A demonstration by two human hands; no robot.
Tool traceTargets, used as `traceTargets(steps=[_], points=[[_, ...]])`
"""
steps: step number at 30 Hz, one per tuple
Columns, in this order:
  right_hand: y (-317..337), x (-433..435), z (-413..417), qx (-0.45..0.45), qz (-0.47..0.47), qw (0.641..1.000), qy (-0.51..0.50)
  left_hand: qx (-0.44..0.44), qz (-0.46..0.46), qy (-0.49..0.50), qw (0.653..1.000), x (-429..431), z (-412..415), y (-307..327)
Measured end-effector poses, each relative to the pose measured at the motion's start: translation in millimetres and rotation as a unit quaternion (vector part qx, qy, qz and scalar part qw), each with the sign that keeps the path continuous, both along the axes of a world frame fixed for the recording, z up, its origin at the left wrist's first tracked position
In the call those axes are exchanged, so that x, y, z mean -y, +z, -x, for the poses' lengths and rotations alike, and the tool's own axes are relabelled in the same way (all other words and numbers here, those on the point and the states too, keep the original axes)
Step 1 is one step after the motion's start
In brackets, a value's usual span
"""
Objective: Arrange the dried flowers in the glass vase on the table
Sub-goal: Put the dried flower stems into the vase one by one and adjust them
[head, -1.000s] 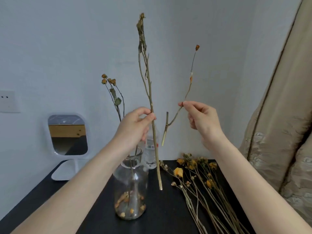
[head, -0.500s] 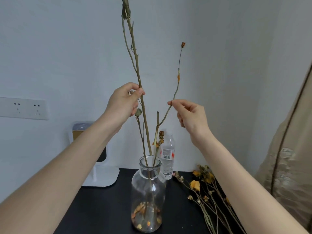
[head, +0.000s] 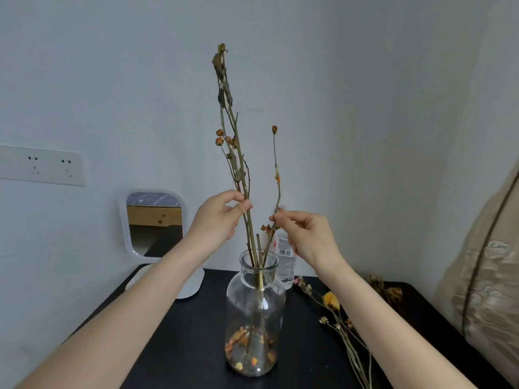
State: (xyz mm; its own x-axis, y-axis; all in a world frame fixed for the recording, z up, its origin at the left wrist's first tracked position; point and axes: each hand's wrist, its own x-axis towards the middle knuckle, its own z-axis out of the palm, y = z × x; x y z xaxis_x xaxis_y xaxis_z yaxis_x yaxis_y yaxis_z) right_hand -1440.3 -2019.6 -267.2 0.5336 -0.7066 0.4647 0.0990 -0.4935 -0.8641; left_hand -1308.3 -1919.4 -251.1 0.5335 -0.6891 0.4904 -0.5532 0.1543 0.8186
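Observation:
A clear glass vase [head: 254, 301] stands on the black table [head: 179, 332], with dried petals at its bottom and several stems standing in its neck. My left hand [head: 217, 220] pinches a tall dried stem [head: 229, 108] whose lower end is inside the vase. My right hand [head: 304, 234] pinches a thinner stem with a small orange bud [head: 274, 129]; its lower end also reaches into the neck. More dried flowers [head: 331, 300] lie on the table to the right of the vase.
A small white-framed mirror [head: 153, 220] stands at the back left of the table. A plastic water bottle [head: 285, 262] is just behind the vase. A beige curtain [head: 488, 276] hangs at the right. A wall socket [head: 42, 165] is on the left wall.
Both stems have gone down into the vase: a second ago they were held beside it, half a second ago their ends were at the neck. Both hands have lowered with them.

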Motion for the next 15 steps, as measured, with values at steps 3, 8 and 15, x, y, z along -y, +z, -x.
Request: traceTargets(steps=[3,8,15], points=[[-16,-2,1,-0.019,0.009,1.000,0.002,0.039,-0.049,0.000,0.998,2,1,-12],[-38,-1,3,-0.056,0.030,0.998,-0.006,0.117,-0.112,0.013,0.987,3,5,-30],[-54,0,3,-0.081,0.035,0.996,-0.018,0.132,-0.159,0.026,0.978,2,5,-48]])
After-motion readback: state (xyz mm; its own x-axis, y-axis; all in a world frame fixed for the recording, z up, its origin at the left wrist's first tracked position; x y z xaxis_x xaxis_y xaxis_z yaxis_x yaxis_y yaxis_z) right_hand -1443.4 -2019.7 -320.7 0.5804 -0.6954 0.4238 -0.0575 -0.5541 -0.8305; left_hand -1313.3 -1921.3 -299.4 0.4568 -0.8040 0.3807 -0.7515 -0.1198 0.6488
